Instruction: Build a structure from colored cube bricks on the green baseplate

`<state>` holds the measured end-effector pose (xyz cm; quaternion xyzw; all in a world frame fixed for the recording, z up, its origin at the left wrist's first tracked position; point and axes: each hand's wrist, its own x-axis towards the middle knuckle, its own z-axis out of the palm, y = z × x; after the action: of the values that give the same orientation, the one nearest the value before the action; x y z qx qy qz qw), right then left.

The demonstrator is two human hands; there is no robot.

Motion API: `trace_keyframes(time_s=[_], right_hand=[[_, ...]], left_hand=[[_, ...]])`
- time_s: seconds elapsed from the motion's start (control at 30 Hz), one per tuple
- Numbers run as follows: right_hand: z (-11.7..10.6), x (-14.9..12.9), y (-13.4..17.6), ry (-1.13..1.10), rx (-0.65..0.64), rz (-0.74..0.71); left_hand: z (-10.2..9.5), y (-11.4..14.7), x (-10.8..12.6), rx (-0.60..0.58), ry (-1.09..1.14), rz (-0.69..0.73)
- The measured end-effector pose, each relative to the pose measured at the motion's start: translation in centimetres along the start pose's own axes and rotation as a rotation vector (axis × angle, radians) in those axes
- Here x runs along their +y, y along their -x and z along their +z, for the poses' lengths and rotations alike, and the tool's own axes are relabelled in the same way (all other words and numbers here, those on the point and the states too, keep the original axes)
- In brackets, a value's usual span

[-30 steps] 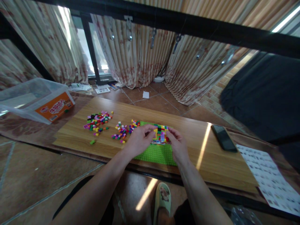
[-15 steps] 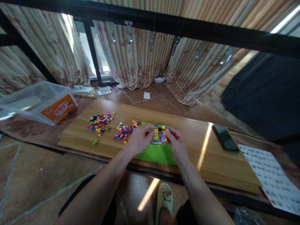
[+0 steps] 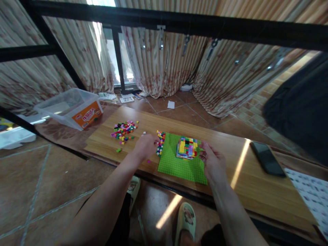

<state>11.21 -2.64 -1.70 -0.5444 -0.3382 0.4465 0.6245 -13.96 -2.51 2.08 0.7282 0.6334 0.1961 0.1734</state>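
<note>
A block built of multicoloured toy bricks (image 3: 188, 147) stands on the green baseplate (image 3: 176, 168), with yellow, pink and black pieces on its top. My right hand (image 3: 213, 159) is at the block's right side, fingers stretched out and slightly apart. Whether its fingertips touch the block I cannot tell. To the left of the baseplate, my left hand (image 3: 146, 147) is down over loose small bricks (image 3: 161, 138) lying along the plate's edge. Its fingers are bent and mostly hidden behind the hand, so anything between them does not show.
Another heap of loose bricks (image 3: 124, 130) lies farther left on the wooden board (image 3: 228, 177), with a green brick (image 3: 118, 150) apart from it. A clear plastic box (image 3: 69, 106) stands beyond. At right are a black phone (image 3: 268, 159) and a printed sheet (image 3: 311, 194).
My left hand has left the block and moved left onto the loose bricks. My right hand has loosened at the block's right side. The view has shifted left.
</note>
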Motion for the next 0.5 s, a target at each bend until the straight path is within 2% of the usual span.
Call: trace_keyframes(time_s=[0.17, 0.5], right_hand=[[0.28, 0.07, 0.32, 0.039, -0.046, -0.062], [0.52, 0.15, 0.23, 0.037, -0.053, -0.046]], left_hand=[[0.41, 0.41, -0.12, -0.049, 0.008, 0.036], [0.42, 0.82, -0.35, -0.136, -0.1, 0.054]])
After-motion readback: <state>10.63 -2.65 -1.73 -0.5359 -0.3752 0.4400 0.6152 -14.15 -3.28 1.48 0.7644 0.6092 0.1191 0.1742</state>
